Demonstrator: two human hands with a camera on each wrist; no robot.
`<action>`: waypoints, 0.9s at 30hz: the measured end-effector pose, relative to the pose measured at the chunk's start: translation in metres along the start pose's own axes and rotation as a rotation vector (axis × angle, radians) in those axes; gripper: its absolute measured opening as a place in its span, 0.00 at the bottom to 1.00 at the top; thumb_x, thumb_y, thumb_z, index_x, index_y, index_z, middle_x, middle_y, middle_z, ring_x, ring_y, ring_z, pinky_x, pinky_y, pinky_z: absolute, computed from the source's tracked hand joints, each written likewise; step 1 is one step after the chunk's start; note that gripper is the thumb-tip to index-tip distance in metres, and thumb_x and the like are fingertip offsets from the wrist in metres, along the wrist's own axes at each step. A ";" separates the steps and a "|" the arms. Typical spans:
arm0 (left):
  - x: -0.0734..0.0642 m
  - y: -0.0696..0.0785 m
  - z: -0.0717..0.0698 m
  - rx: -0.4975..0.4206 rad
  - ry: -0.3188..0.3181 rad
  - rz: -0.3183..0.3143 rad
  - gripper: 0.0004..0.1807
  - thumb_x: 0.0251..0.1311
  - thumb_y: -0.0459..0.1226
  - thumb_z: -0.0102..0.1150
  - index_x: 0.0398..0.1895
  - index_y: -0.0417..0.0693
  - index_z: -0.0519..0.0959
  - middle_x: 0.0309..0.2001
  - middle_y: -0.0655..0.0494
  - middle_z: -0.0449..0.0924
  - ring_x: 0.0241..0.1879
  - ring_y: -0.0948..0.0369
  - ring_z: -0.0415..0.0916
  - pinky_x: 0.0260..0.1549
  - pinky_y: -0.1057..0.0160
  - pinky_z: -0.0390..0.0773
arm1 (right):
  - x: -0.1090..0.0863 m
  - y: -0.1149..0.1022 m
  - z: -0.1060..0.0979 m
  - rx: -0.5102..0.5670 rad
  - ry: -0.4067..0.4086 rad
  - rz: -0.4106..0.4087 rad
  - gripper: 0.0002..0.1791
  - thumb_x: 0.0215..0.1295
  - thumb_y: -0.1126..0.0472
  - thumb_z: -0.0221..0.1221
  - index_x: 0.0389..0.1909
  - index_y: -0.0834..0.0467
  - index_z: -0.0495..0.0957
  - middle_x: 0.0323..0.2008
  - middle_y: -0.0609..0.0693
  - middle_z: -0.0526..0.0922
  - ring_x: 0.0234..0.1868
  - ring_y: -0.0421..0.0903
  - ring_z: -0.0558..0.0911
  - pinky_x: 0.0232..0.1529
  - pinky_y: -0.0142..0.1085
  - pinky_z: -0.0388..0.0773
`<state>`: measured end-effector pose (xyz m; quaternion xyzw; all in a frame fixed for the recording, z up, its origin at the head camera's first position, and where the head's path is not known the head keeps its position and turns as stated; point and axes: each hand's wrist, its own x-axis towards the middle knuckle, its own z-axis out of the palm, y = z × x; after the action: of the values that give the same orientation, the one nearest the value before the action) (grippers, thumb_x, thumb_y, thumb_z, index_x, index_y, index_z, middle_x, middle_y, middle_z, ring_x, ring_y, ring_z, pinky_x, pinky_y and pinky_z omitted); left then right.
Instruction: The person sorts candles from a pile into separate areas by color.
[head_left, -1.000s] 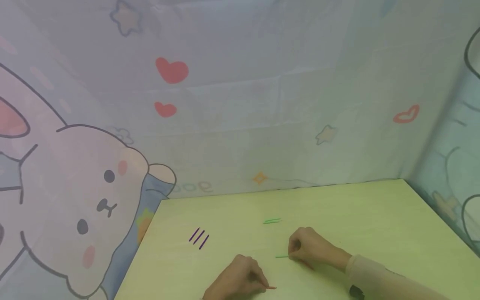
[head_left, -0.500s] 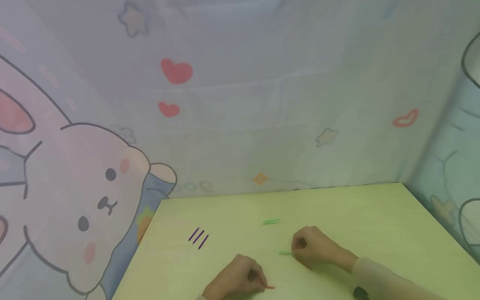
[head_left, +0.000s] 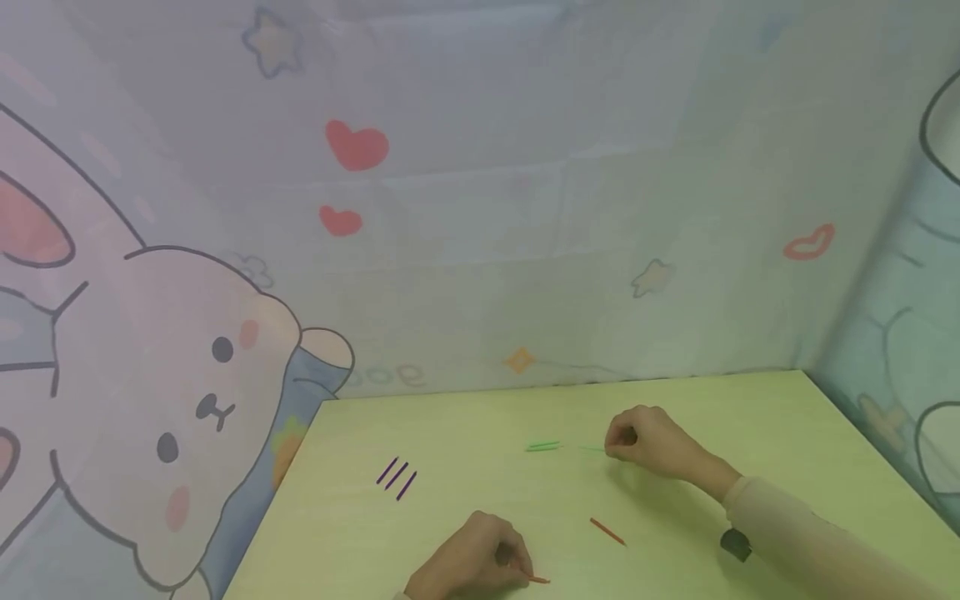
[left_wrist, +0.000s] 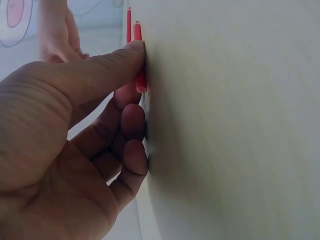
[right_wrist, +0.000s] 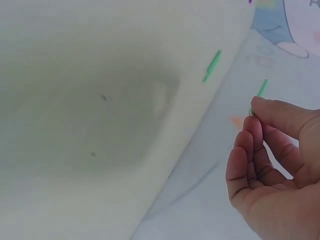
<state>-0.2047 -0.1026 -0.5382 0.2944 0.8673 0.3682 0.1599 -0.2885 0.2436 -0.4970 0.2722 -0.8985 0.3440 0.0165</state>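
Note:
Near the front edge of the table, my left hand (head_left: 474,557) pinches a thin red stick (left_wrist: 141,82) with a narrow tip between thumb and forefinger, low at the tabletop. A second red stick (head_left: 607,532) lies slantwise to its right. Farther back, my right hand (head_left: 654,443) holds a thin green stick (right_wrist: 263,88) by one end, its free end pointing left. Two green sticks (head_left: 543,447) lie close together just left of that free end. Several purple sticks (head_left: 397,478) lie side by side at the left, slanted and roughly parallel.
The pale yellow table (head_left: 697,408) ends at the back against a printed cloth (head_left: 465,317) with hearts and stars. A large cartoon rabbit (head_left: 180,367) is printed at the left. A dark object (head_left: 736,544) sits at the right sleeve (head_left: 810,533).
My right hand has moved back and slightly right with the green stick, up level with the green pair. The red stick beneath it is now uncovered. My left hand has hardly moved.

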 end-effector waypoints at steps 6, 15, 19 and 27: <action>0.000 0.000 -0.002 0.035 0.000 0.037 0.07 0.58 0.36 0.76 0.27 0.59 0.90 0.27 0.76 0.83 0.25 0.74 0.76 0.25 0.72 0.77 | 0.033 0.003 -0.001 0.008 -0.006 -0.039 0.09 0.68 0.63 0.67 0.32 0.44 0.85 0.33 0.40 0.86 0.35 0.37 0.82 0.40 0.34 0.82; -0.002 -0.003 -0.001 0.013 0.020 0.054 0.09 0.57 0.33 0.74 0.27 0.60 0.90 0.31 0.74 0.84 0.29 0.75 0.77 0.27 0.72 0.78 | 0.083 0.005 0.029 0.097 -0.096 -0.096 0.05 0.69 0.63 0.67 0.33 0.52 0.87 0.33 0.48 0.88 0.31 0.39 0.81 0.37 0.35 0.82; -0.002 -0.004 -0.001 0.045 0.026 0.102 0.09 0.58 0.34 0.74 0.28 0.61 0.91 0.31 0.76 0.84 0.29 0.77 0.76 0.28 0.73 0.78 | 0.097 0.007 0.045 0.076 -0.126 -0.110 0.04 0.69 0.62 0.67 0.33 0.54 0.87 0.32 0.41 0.86 0.31 0.37 0.80 0.37 0.35 0.81; -0.004 -0.005 -0.001 0.025 0.040 0.089 0.08 0.57 0.34 0.75 0.27 0.61 0.90 0.28 0.77 0.83 0.27 0.77 0.76 0.27 0.74 0.78 | 0.109 0.013 0.070 0.004 -0.142 -0.102 0.05 0.67 0.62 0.68 0.30 0.50 0.86 0.30 0.38 0.85 0.33 0.36 0.79 0.39 0.35 0.79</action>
<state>-0.2038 -0.1084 -0.5407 0.3270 0.8611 0.3697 0.1223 -0.3762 0.1559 -0.5342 0.3414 -0.8817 0.3241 -0.0305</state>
